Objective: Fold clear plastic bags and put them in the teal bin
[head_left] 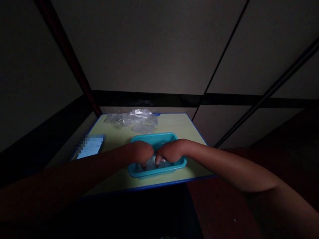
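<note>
A turquoise plastic basin (157, 172) rests near the front edge of the small table. Both my hands reach down into it. My left hand (144, 153) is bent over its left part, with the fingers mostly hidden below the wrist. My right hand (169, 153) is close beside it, fingers pointing down and bent at some clear, shiny plastic (151, 163) in the basin. The fingertips of my right hand touch or grip this plastic; the dim light hides the exact hold.
Crumpled clear plastic bags (136, 119) lie along the back of the pale table (174, 122) with a blue edge. A phone (91, 146) with a lit screen lies at the table's left. Panelled doors (149, 49) stand behind the table.
</note>
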Available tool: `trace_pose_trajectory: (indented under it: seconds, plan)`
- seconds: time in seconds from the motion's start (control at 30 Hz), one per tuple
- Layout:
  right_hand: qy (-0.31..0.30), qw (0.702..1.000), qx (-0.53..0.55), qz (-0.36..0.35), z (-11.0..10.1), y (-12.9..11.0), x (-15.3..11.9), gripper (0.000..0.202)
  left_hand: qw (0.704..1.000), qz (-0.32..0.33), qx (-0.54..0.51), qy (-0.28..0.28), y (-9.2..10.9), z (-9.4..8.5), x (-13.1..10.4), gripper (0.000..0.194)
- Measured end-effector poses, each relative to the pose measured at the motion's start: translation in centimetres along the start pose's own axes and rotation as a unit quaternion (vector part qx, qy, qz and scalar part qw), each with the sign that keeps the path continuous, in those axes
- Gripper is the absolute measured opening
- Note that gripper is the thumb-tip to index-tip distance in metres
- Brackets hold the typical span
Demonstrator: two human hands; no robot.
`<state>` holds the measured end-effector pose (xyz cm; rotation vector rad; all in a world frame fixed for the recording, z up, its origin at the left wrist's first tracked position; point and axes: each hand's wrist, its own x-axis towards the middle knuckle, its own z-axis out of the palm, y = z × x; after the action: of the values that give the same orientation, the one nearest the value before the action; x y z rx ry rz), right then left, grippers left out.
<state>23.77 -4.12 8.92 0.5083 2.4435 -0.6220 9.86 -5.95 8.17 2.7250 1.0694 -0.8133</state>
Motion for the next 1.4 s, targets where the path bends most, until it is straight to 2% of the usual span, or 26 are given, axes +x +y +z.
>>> trace_pose_trajectory:
  seconds: [0.2,0.4,0.57,0.67,0.73,0.83,0.9,0.97,1.13,1.3,1.4]
  plan:
    - [0.062,0.998,0.031,-0.008,-0.9,-0.1,-2.7,0.055,0.999,-0.005,0.014,0.045,-0.7,-0.1,-0.9,0.042]
    - [0.135,0.990,0.048,-0.013,-0.5,0.5,-3.3,0.043,0.999,-0.014,-0.022,0.047,-0.9,0.2,-1.7,0.027]
    - [0.128,0.991,0.044,-0.021,-0.1,0.2,-2.5,0.028,0.997,-0.015,-0.035,0.066,-1.0,0.4,-2.2,0.028]
    - [0.118,0.993,0.028,0.004,0.0,-0.2,-2.1,0.025,0.996,-0.021,-0.040,0.081,-1.3,0.8,-2.5,0.027]
    - [0.132,0.991,0.003,0.036,0.0,-0.3,-1.7,0.027,0.993,-0.019,-0.039,0.108,-1.6,1.2,-2.7,0.022]
    - [0.164,0.983,-0.034,0.072,0.0,-0.1,-0.7,0.041,0.982,0.000,-0.033,0.184,-2.1,1.6,-3.1,0.013]
    - [0.154,0.983,-0.050,0.084,0.0,-0.2,0.3,0.045,0.971,0.003,-0.027,0.236,-2.2,1.5,-3.5,0.011]
    - [0.117,0.986,-0.070,0.097,0.0,-0.5,1.5,0.044,0.963,-0.011,-0.028,0.267,-2.0,1.4,-4.1,0.013]
    - [0.067,0.979,-0.131,0.138,-0.2,-2.1,3.7,0.045,0.950,-0.067,-0.076,0.295,-1.2,1.7,-6.1,0.017]
    - [0.052,0.974,-0.138,0.170,-0.5,-3.2,4.8,0.042,0.931,-0.107,-0.158,0.312,-1.0,4.0,-8.2,0.021]
    - [0.052,0.970,-0.150,0.181,-0.2,-3.3,5.1,0.031,0.902,-0.108,-0.199,0.367,-1.1,5.9,-9.1,0.022]
